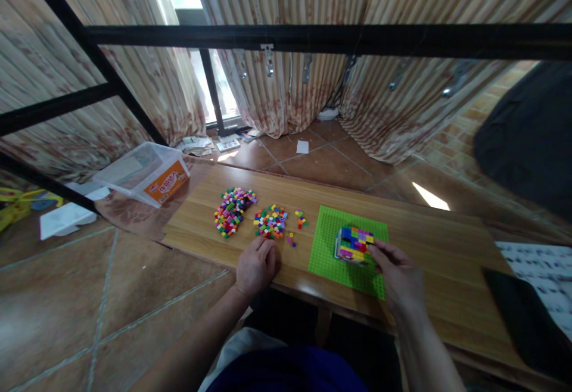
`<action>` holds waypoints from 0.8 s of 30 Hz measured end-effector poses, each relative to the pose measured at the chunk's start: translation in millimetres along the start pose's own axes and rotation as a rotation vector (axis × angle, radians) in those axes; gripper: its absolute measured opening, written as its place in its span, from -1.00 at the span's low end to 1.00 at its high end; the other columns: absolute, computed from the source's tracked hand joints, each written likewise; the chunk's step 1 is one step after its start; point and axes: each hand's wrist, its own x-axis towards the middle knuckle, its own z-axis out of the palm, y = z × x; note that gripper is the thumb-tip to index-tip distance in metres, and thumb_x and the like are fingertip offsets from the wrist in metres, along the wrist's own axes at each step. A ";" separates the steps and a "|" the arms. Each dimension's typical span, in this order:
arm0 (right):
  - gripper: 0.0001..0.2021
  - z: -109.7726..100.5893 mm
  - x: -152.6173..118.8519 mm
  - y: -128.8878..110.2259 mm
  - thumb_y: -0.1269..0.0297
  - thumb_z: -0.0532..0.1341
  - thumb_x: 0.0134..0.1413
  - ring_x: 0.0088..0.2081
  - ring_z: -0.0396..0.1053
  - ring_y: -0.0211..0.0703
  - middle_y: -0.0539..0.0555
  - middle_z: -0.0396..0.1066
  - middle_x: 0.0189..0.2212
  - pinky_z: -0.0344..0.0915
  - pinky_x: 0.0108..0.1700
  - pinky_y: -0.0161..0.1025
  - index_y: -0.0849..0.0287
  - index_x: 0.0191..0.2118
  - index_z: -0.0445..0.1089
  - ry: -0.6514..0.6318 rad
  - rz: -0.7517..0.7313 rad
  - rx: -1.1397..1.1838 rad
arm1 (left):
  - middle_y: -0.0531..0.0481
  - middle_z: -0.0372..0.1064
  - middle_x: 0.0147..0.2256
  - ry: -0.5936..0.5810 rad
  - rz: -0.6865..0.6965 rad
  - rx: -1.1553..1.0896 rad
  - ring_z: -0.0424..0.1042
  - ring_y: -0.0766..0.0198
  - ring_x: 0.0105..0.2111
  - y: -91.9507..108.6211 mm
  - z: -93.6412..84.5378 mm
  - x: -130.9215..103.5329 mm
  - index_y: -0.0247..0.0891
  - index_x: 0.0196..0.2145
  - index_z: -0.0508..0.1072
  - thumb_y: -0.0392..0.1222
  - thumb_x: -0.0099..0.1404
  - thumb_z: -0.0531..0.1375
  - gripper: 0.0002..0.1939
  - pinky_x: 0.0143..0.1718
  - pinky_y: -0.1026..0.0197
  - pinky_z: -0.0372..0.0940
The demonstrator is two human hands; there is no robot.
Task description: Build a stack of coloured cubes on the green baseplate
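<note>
r hand (401,274) part-closed at brick build (352,245), l hand (256,265) curled, grips unclear

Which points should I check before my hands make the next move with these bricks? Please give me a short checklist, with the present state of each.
1. Green baseplate lies flat on the wooden table: ok.
2. Brick block stands on the baseplate, inside its edges: ok.
3. Right hand is at the block's right side: ok. Whether its fingers hold a brick: cannot tell.
4. Left hand is beside the smaller brick pile: ok. Whether a brick is in its fingers: cannot tell.
5. All loose bricks gathered in one pile: not ok; the larger pile lies separately.
6. Bricks in the block pressed fully down: cannot tell.
</note>
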 end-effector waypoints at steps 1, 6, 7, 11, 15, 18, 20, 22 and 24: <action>-0.51 -0.3 0.4 0.5 0.00 0.41 -0.30 -0.34 0.43 -0.16 0.14 0.56 -0.29 0.27 -0.40 -0.28 0.22 -0.22 0.55 -0.012 0.010 0.017 | -0.06 0.43 -0.26 -0.001 0.000 -0.003 0.43 0.23 -0.26 0.0 -0.1 0.1 -0.21 -0.23 0.43 -0.26 0.39 0.04 -0.83 -0.21 0.22 0.34; -0.54 -2.4 3.3 3.4 0.05 0.43 -0.30 -0.34 0.45 -0.16 0.13 0.56 -0.28 0.29 -0.40 -0.30 0.20 -0.21 0.55 -0.063 0.027 0.067 | -0.06 0.42 -0.26 -0.010 -0.004 -0.006 0.43 0.23 -0.26 -0.7 0.3 0.0 -0.21 -0.23 0.43 -0.26 0.39 0.04 -0.83 -0.21 0.22 0.34; -0.54 -2.6 3.9 3.9 0.05 0.43 -0.30 -0.34 0.45 -0.16 0.12 0.56 -0.29 0.30 -0.40 -0.29 0.21 -0.21 0.55 -0.066 0.030 0.074 | -0.06 0.42 -0.26 -0.009 -0.005 -0.005 0.43 0.23 -0.25 -0.8 0.4 -0.2 -0.21 -0.23 0.43 -0.26 0.38 0.04 -0.83 -0.20 0.22 0.34; -0.53 -1.8 4.8 5.7 0.08 0.44 -0.32 -0.35 0.46 -0.17 0.13 0.56 -0.28 0.33 -0.40 -0.28 0.21 -0.21 0.54 -0.064 0.043 0.114 | -0.06 0.42 -0.27 -0.008 -0.013 0.009 0.42 0.23 -0.26 -0.2 -0.1 -0.2 -0.20 -0.23 0.44 -0.26 0.37 0.05 -0.83 -0.22 0.23 0.34; -0.54 0.2 6.2 6.8 0.08 0.44 -0.32 -0.37 0.47 -0.16 0.15 0.55 -0.28 0.32 -0.46 -0.30 0.23 -0.22 0.54 -0.064 0.035 0.139 | -0.06 0.42 -0.28 -0.011 -0.022 0.016 0.43 0.24 -0.27 0.6 -0.2 0.6 -0.20 -0.24 0.45 -0.26 0.37 0.04 -0.82 -0.23 0.23 0.33; -0.55 1.9 7.5 5.7 0.09 0.45 -0.34 -0.38 0.47 -0.16 0.15 0.55 -0.29 0.33 -0.46 -0.29 0.23 -0.24 0.54 -0.082 0.042 0.164 | -0.05 0.43 -0.29 -0.006 -0.032 0.024 0.43 0.23 -0.28 0.5 0.5 1.0 -0.20 -0.26 0.46 -0.26 0.37 0.05 -0.82 -0.24 0.23 0.33; -0.55 2.3 7.2 4.3 0.10 0.46 -0.37 -0.38 0.46 -0.16 0.14 0.55 -0.30 0.34 -0.46 -0.29 0.23 -0.27 0.54 -0.096 0.056 0.191 | -0.05 0.43 -0.29 0.002 -0.034 0.017 0.44 0.24 -0.29 0.0 1.1 0.9 -0.20 -0.26 0.46 -0.26 0.36 0.05 -0.82 -0.25 0.23 0.34; -0.55 1.3 5.7 3.6 0.10 0.47 -0.38 -0.38 0.45 -0.19 0.12 0.55 -0.31 0.33 -0.45 -0.31 0.22 -0.28 0.54 -0.126 0.078 0.228 | -0.05 0.43 -0.29 0.008 -0.028 0.005 0.44 0.24 -0.29 -0.7 1.4 0.7 -0.20 -0.25 0.46 -0.26 0.36 0.05 -0.82 -0.24 0.23 0.34; -0.55 -1.7 3.9 4.2 0.08 0.48 -0.38 -0.41 0.43 -0.24 0.09 0.54 -0.33 0.32 -0.46 -0.34 0.21 -0.28 0.54 -0.132 0.096 0.269 | -0.05 0.43 -0.29 0.009 -0.020 -0.007 0.44 0.24 -0.28 -1.2 1.3 0.6 -0.21 -0.23 0.46 -0.26 0.37 0.04 -0.82 -0.22 0.23 0.35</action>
